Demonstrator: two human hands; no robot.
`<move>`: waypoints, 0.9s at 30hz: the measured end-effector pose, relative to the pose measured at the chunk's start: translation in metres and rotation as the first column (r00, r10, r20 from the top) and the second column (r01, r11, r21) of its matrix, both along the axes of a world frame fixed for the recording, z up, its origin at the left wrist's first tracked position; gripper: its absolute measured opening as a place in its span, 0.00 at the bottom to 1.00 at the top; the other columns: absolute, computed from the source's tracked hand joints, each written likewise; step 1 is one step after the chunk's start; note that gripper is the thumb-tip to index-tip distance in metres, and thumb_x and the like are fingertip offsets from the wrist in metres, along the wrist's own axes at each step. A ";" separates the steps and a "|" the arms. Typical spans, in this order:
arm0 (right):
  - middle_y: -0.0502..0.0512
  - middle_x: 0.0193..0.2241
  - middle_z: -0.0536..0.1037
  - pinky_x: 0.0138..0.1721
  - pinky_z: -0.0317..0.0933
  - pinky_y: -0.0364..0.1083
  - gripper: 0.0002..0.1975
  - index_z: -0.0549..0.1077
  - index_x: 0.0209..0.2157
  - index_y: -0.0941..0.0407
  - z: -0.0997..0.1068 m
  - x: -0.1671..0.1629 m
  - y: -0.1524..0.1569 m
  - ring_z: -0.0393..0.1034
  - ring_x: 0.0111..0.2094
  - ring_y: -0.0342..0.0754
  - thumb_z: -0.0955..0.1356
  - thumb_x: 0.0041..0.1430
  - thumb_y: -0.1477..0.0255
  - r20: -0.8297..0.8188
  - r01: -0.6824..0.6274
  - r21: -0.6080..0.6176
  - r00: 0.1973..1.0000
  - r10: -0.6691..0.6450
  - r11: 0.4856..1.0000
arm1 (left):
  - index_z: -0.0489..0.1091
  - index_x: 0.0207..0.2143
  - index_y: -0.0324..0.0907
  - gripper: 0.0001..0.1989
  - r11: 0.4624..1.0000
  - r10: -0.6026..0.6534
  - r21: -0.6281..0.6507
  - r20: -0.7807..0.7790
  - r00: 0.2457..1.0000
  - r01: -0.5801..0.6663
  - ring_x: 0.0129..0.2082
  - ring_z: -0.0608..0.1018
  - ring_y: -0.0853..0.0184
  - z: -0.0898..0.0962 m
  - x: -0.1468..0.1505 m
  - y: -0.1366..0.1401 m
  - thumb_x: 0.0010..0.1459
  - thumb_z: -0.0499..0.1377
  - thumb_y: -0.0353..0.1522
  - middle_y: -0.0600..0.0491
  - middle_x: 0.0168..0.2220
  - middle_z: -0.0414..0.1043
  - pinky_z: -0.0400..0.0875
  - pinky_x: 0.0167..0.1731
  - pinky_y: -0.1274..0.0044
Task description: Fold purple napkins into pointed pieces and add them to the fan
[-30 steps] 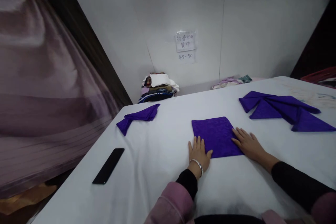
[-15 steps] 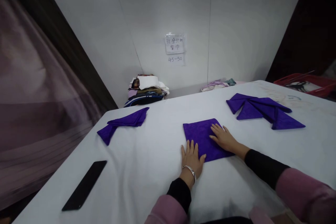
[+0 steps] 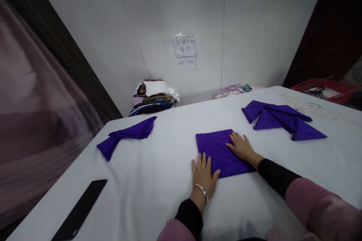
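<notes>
A purple cloth napkin (image 3: 219, 150), folded into a flat square, lies on the white-covered table in front of me. My left hand (image 3: 204, 175) rests on its near left corner with the fingers spread. On its right side my right hand (image 3: 241, 147) lies flat, fingers apart, partly hiding that edge. To the right are folded purple napkins (image 3: 278, 116) with pointed ends, lying together. Another folded purple napkin (image 3: 132, 131), narrow in the middle, lies at the left.
A black flat phone-like slab (image 3: 80, 209) lies on the table (image 3: 158, 180) at the near left. Stacked clothes (image 3: 155, 98) and a lilac cloth heap (image 3: 230, 91) sit beyond the far edge. A red basket (image 3: 343, 90) stands at the far right. A handwritten sign (image 3: 185, 46) hangs on the wall.
The view has shifted slightly. My left hand has slid a little toward me at the napkin's corner; my right hand stays flat on its right side.
</notes>
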State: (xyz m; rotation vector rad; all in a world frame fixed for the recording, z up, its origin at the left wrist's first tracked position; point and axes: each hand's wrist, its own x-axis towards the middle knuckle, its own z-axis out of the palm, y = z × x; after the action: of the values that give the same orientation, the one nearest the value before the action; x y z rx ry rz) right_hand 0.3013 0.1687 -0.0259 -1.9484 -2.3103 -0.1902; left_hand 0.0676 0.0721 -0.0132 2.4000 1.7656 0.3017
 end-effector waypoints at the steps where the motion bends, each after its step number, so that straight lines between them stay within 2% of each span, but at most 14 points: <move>1: 0.65 0.59 0.58 0.56 0.41 0.63 0.31 0.59 0.57 0.63 0.000 -0.001 -0.001 0.45 0.61 0.59 0.52 0.62 0.56 0.002 0.007 0.001 1.000 -0.007 1.000 | 0.52 0.60 0.42 0.32 1.000 -0.001 -0.011 -0.005 1.000 0.001 0.64 0.42 0.57 0.000 0.000 0.000 0.59 0.36 0.49 0.49 0.64 0.43 0.37 0.60 0.55; 9: 0.68 0.59 0.57 0.56 0.37 0.65 0.32 0.59 0.57 0.64 0.006 -0.002 0.000 0.43 0.61 0.61 0.52 0.62 0.55 -0.019 -0.006 -0.014 1.000 0.006 1.000 | 0.50 0.61 0.42 0.33 0.999 -0.004 -0.038 -0.023 1.000 0.003 0.64 0.41 0.58 0.008 0.000 -0.002 0.60 0.35 0.49 0.49 0.64 0.41 0.38 0.60 0.57; 11: 0.67 0.60 0.55 0.57 0.36 0.64 0.33 0.57 0.59 0.64 0.017 -0.013 -0.003 0.41 0.62 0.60 0.52 0.62 0.55 -0.074 -0.093 -0.044 0.993 0.090 0.995 | 0.50 0.61 0.42 0.34 0.998 -0.019 -0.056 -0.009 1.000 0.018 0.64 0.41 0.58 0.010 0.000 -0.003 0.59 0.35 0.50 0.48 0.64 0.43 0.38 0.60 0.58; 12: 0.66 0.60 0.53 0.58 0.35 0.62 0.33 0.56 0.59 0.63 0.024 -0.022 -0.006 0.40 0.62 0.58 0.52 0.62 0.54 -0.114 -0.176 -0.075 0.979 0.167 0.981 | 0.50 0.61 0.42 0.34 0.998 -0.022 -0.061 -0.005 1.000 0.022 0.64 0.41 0.58 0.010 0.000 -0.003 0.59 0.35 0.51 0.48 0.64 0.43 0.38 0.60 0.57; 14: 0.61 0.62 0.51 0.60 0.34 0.58 0.33 0.52 0.61 0.59 0.039 -0.045 -0.015 0.39 0.63 0.54 0.52 0.62 0.53 -0.214 -0.402 -0.153 0.905 0.367 0.903 | 0.50 0.61 0.42 0.34 0.998 -0.022 -0.063 0.000 1.000 0.022 0.64 0.41 0.58 0.011 0.000 -0.004 0.59 0.35 0.51 0.47 0.64 0.43 0.37 0.60 0.56; 16: 0.56 0.62 0.49 0.61 0.32 0.56 0.32 0.49 0.62 0.56 0.051 -0.070 -0.024 0.37 0.63 0.51 0.51 0.62 0.53 -0.322 -0.610 -0.210 0.781 0.535 0.764 | 0.49 0.61 0.43 0.34 0.998 -0.024 -0.065 0.016 1.000 0.025 0.64 0.40 0.57 0.012 0.000 -0.004 0.58 0.37 0.51 0.48 0.64 0.43 0.37 0.60 0.56; 18: 0.55 0.62 0.49 0.61 0.30 0.54 0.32 0.47 0.62 0.55 0.058 -0.091 -0.030 0.36 0.63 0.49 0.52 0.62 0.53 -0.403 -0.729 -0.236 0.675 0.618 0.643 | 0.45 0.62 0.45 0.34 0.998 -0.028 -0.056 0.047 0.998 0.031 0.64 0.40 0.56 0.013 0.000 -0.005 0.58 0.40 0.50 0.50 0.65 0.42 0.37 0.60 0.56; 19: 0.56 0.62 0.49 0.61 0.29 0.54 0.33 0.47 0.62 0.56 0.059 -0.099 -0.031 0.37 0.63 0.49 0.52 0.62 0.52 -0.427 -0.757 -0.246 0.645 0.634 0.605 | 0.42 0.63 0.46 0.34 0.998 -0.027 -0.049 0.063 0.998 0.030 0.64 0.39 0.56 0.013 0.000 -0.005 0.58 0.41 0.50 0.51 0.65 0.41 0.37 0.60 0.56; 22: 0.60 0.62 0.51 0.61 0.27 0.55 0.33 0.50 0.62 0.58 0.055 -0.110 -0.024 0.39 0.63 0.50 0.53 0.61 0.52 -0.447 -0.778 -0.281 0.624 0.641 0.562 | 0.40 0.63 0.46 0.35 0.999 -0.018 -0.041 0.079 0.997 0.022 0.64 0.40 0.54 0.013 0.001 -0.006 0.57 0.41 0.51 0.50 0.64 0.44 0.37 0.60 0.55; 27: 0.57 0.62 0.51 0.61 0.23 0.56 0.31 0.50 0.62 0.55 0.042 -0.107 -0.002 0.40 0.62 0.50 0.52 0.62 0.53 -0.427 -0.771 -0.291 0.634 0.645 0.567 | 0.48 0.62 0.42 0.33 0.998 -0.031 -0.060 0.013 0.999 0.032 0.63 0.48 0.54 0.012 0.003 -0.007 0.59 0.36 0.49 0.47 0.61 0.53 0.38 0.59 0.54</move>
State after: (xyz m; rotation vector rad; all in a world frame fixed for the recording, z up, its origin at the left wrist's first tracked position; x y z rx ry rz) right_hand 0.1942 0.1667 0.0164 -0.8465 -2.8716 0.7129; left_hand 0.0708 0.0648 -0.0010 2.3769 1.7055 0.2547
